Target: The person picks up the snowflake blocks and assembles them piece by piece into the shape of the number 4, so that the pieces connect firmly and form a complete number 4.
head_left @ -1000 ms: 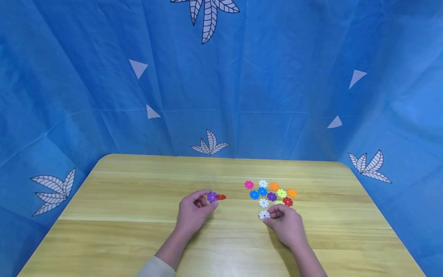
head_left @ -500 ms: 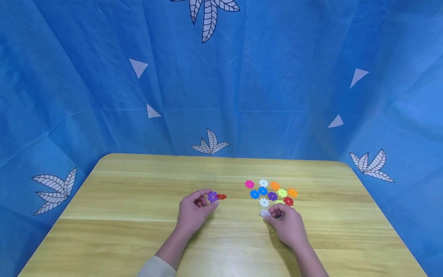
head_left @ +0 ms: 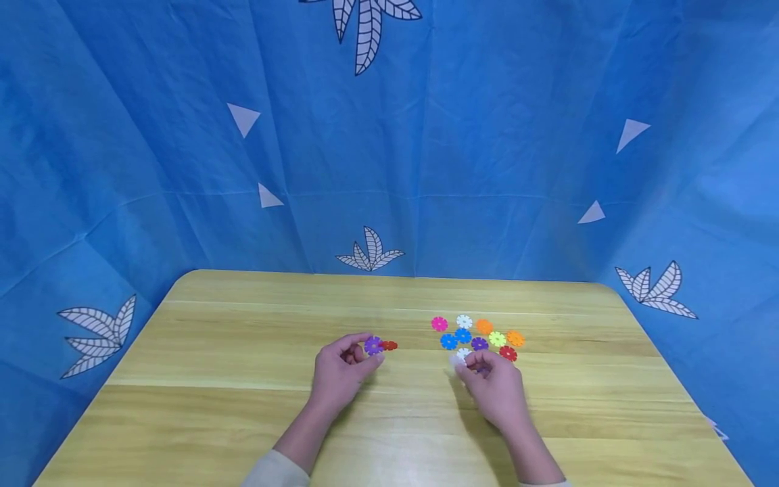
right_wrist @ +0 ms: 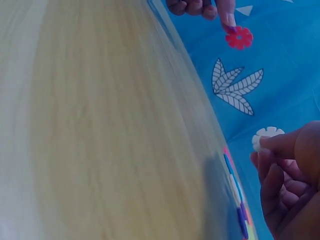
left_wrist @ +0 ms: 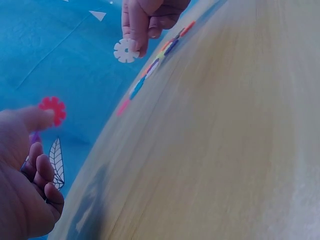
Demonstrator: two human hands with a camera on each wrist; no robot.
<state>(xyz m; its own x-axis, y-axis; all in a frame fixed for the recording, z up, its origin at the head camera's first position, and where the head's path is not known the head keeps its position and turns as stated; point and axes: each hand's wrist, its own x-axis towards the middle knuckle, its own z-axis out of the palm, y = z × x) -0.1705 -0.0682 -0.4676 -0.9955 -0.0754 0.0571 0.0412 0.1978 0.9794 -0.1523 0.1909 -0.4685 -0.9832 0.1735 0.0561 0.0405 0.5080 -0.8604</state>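
My left hand pinches a purple notched disc, and a red notched disc is joined to it at an angle on the right. In the left wrist view the red disc shows clearly beyond the thumb, while the purple one is mostly hidden by the fingers. Between thumb and fingers, my right hand grips a white notched disc, raised above the table. In the head view that white disc is blurred and overlaps another white disc lying on the table.
On the wooden table, several flat notched discs lie right of centre: pink, blue, orange, yellow-green, dark purple and red. A blue curtain hangs behind the table.
My right hand has lifted the white disc and moved slightly left and away from me, beside the lying discs. The left hand has held still with the joined purple and red discs.
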